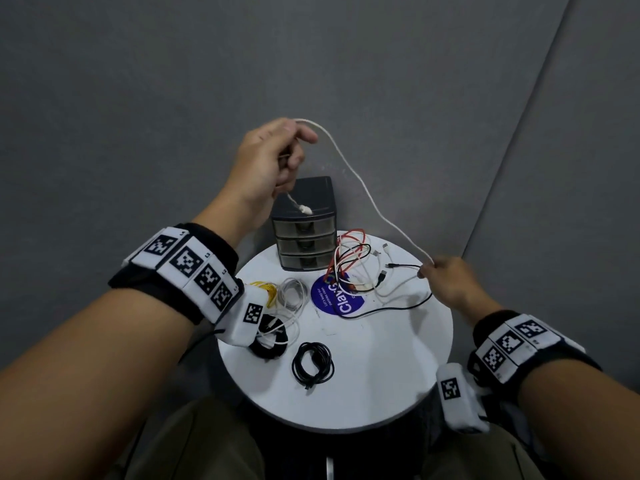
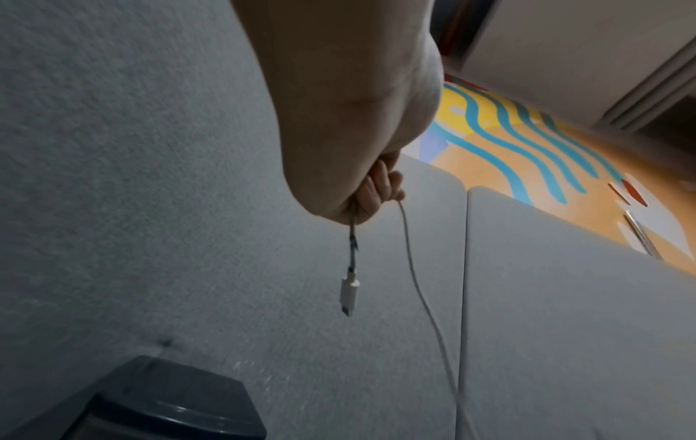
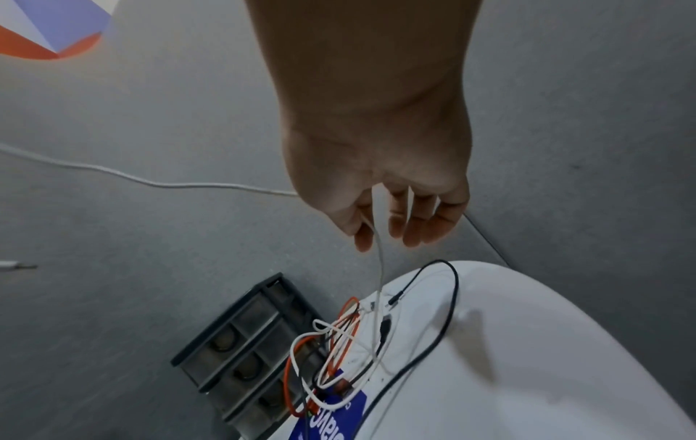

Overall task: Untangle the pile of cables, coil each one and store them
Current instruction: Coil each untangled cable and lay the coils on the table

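Round white table (image 1: 381, 368) with coiled cables (image 1: 313, 364), drawer unit (image 1: 304, 233); both hands' fingers (image 1: 294, 157) pinching white cable (image 1: 363, 188).

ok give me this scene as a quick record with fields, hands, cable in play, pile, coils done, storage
left hand: left hand raised, grips white cable near its plug end
right hand: right hand pinches the same cable by the pile
cable in play: thin white cable strung between both hands
pile: tangled red, black and white cables
coils done: black coil; others partly hidden
storage: dark three-drawer plastic box, drawers closed
surface: round white table

White cable (image 1: 363, 183) lifted, tangled pile (image 1: 360, 268) on table
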Available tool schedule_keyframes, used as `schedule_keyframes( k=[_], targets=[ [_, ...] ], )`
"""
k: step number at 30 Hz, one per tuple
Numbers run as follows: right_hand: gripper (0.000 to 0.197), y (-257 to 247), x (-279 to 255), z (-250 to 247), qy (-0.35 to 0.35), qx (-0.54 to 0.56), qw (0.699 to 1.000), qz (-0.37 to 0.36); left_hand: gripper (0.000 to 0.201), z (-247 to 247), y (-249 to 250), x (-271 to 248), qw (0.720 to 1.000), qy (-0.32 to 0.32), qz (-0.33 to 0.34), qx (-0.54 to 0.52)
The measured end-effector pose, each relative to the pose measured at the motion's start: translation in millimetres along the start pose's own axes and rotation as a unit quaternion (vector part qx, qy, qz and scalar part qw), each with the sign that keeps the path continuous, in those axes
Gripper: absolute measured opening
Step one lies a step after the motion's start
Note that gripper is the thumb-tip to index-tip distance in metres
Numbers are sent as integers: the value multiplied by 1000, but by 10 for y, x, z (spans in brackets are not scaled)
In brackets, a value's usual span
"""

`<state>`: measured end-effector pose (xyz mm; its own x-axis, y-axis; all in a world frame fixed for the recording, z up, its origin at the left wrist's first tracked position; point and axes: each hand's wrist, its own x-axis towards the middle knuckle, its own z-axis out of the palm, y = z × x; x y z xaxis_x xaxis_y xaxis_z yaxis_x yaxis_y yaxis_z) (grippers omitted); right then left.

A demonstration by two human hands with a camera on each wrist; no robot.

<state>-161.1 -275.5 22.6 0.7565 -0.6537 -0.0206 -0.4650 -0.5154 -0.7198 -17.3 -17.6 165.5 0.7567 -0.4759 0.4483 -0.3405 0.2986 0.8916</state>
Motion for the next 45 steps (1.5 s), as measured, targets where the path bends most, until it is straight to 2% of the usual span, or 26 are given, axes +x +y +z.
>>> schedule_keyframes(
  k=[2, 4, 6, 8, 10, 14, 17, 23, 26, 29, 31, 33, 36, 38, 41, 43, 45],
  targets=[
    [21, 2, -7, 40, -44, 29, 998, 23, 31, -54, 30, 7, 998, 54, 15, -19],
    [24, -113, -36, 79, -87, 108, 989, 53, 32, -118, 29, 13, 995, 95, 19, -9],
    [28, -353, -51, 76, -60, 209, 976, 30, 33, -165, -17, 3, 994, 111, 4, 14],
    [31, -669, -39, 18, -11, 317, 948, -28, 33, -187, -80, -24, 993, 111, -19, 32],
    [32, -956, -12, -80, 35, 380, 920, -87, 32, -185, -128, -58, 993, 101, -39, 42],
    [31, -1297, 4, -296, 134, 406, 875, -228, 29, -189, -151, -94, 994, 94, -43, 39],
    [28, -1405, -77, -431, 160, 406, 850, -296, 28, -191, -103, -104, 993, 108, -32, 34],
    [22, -1551, -341, -555, 231, 375, 820, -366, 30, -152, 29, -126, 994, 106, -32, 5],
    [19, -1589, -475, -597, 229, 337, 832, -377, 29, -105, 100, -189, 994, 97, -43, -18],
    [20, -1569, -597, -623, 176, 295, 868, -358, 27, -98, 178, -312, 995, 55, -60, -56],
    [23, -1539, -689, -617, 120, 273, 894, -335, 26, -125, 233, -420, 992, -2, -86, -93],
    [27, -1482, -786, -587, 26, 257, 921, -291, 26, -145, 284, -544, 983, -62, -122, -120],
    [23, -1318, -928, -492, -142, 202, 944, -219, 26, -138, 318, -761, 976, -104, -145, -123],
    [18, -1143, -993, -403, -253, 161, 938, -175, 24, -120, 305, -924, 975, -111, -141, -131],
    [25, -911, -1061, -282, -404, 104, 901, -119, 26, -110, 219, -1150, 973, -96, -138, -160],
    [47, -815, -1052, -218, -447, 28, 888, -104, 29, -119, 143, -1265, 969, -88, -147, -178],
    [52, -737, -982, -158, -433, -54, 893, -113, 32, -131, 66, -1362, 967, -76, -163, -181]
  ],
)
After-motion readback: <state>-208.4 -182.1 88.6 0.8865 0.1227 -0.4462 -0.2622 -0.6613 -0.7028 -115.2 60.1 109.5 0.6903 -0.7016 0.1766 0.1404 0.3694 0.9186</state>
